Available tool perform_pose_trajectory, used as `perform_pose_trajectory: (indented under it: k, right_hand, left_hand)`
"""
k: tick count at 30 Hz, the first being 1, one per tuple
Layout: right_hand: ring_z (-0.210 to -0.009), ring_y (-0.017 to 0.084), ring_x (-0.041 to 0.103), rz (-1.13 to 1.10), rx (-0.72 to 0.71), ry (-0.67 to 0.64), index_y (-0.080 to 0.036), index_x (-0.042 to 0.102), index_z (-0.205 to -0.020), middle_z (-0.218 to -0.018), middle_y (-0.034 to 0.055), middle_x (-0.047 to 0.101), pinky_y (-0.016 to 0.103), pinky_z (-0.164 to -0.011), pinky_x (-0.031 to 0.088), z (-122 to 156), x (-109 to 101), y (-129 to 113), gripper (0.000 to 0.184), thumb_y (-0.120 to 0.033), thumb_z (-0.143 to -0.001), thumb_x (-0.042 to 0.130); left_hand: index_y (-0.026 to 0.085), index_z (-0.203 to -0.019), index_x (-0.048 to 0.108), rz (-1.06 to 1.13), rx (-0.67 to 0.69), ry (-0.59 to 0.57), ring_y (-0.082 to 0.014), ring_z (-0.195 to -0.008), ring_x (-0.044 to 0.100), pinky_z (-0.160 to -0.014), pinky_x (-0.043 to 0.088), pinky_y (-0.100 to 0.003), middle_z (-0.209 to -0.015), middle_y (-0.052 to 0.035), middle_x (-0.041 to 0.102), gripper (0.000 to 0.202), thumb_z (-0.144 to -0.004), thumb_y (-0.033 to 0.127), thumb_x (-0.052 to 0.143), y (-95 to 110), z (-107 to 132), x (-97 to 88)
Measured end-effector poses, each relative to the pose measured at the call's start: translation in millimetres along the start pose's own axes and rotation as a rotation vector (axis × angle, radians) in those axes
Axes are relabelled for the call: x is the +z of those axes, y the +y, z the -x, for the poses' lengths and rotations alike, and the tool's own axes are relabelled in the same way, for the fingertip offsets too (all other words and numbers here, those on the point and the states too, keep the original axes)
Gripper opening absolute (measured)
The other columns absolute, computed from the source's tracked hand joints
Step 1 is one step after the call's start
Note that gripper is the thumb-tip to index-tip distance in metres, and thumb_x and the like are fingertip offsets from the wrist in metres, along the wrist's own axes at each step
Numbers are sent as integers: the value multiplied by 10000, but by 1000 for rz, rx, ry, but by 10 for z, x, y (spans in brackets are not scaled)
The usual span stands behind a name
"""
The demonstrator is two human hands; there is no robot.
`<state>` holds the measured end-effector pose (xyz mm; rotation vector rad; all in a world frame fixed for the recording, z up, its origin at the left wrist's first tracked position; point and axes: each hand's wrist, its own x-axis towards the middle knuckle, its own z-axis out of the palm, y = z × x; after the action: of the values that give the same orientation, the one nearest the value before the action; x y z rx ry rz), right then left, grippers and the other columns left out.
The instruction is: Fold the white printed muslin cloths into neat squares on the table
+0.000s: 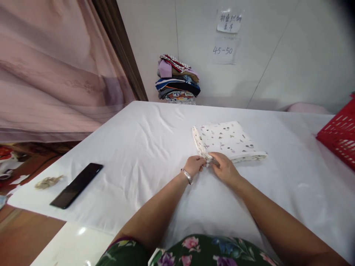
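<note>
A folded white cloth (226, 137) with small printed figures lies on the white-covered table, its layers stacked along the left and near edges. My left hand (195, 165), with a silver bracelet at the wrist, pinches the cloth's near left corner. Right beside it, my right hand (223, 168) grips the same corner, thumb and fingers closed around the gathered layers. The fingertips of both hands almost meet there, and part of the corner is hidden by them.
A black phone (77, 186) and a small beige bundle of string-like material (49, 182) lie at the table's left. Folded fabrics (178, 80) are piled beyond the far edge. A red plastic basket (340, 133) stands at the right. A pink curtain (55, 66) hangs at the left.
</note>
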<state>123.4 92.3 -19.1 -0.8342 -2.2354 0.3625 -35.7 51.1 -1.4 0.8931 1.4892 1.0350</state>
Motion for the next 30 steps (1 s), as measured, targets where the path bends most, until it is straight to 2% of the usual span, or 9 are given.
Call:
perform_pose_trajectory:
  k: [3,9,13,18,21,25,30]
  right_hand:
    - [-1039,232,550,0,-15,-11,-197,530,-1164,-1111,88,609,415,-903,447,0,-6,14,374,-208,-790,511]
    - [-950,196,585,-75,65,-3,-221,573,-1101,-1027,49,648,361,-848,468,-41,-34,-5,298,-194,-821,477]
    - [-913,186,600,-155,157,-4,-223,590,-1085,-1014,38,658,334,-824,472,-48,-46,1,287,-211,-814,494]
    - [-825,169,611,-258,264,36,-211,613,-1055,-949,23,671,293,-764,481,-59,-74,6,267,-255,-809,519]
    - [-806,173,615,-272,318,93,-193,616,-1049,-925,30,673,287,-734,490,-58,-62,2,274,-291,-813,518]
    - [-831,185,623,-164,230,48,-196,615,-1065,-952,45,676,316,-772,497,-33,-39,-17,286,-273,-810,510]
    - [-980,207,591,-65,82,-33,-206,557,-1167,-1066,64,643,365,-852,483,-8,-72,-34,377,-209,-797,482]
  left_hand:
    - [152,-532,506,62,-16,-23,-47,-372,384,-406,247,-192,-443,50,468,214,-722,246,537,33,20,21]
    - [152,-590,522,48,-2,-29,-47,-367,391,-405,264,-191,-479,46,496,209,-775,239,481,53,41,28]
    - [163,-597,507,1,39,-8,-55,-387,415,-429,293,-192,-481,54,498,194,-772,244,482,8,20,23]
    - [173,-563,502,-111,88,44,-72,-399,404,-467,319,-197,-383,66,442,193,-743,241,497,-24,37,32]
    - [173,-566,511,-193,127,7,-76,-413,406,-477,327,-200,-393,62,454,202,-737,280,494,-23,63,42]
    - [172,-574,493,-98,171,-79,-68,-419,402,-488,334,-201,-422,59,457,230,-744,327,480,-51,50,43]
    - [172,-564,479,-31,157,-95,-64,-408,388,-489,330,-198,-406,61,441,224,-742,307,485,-89,13,33]
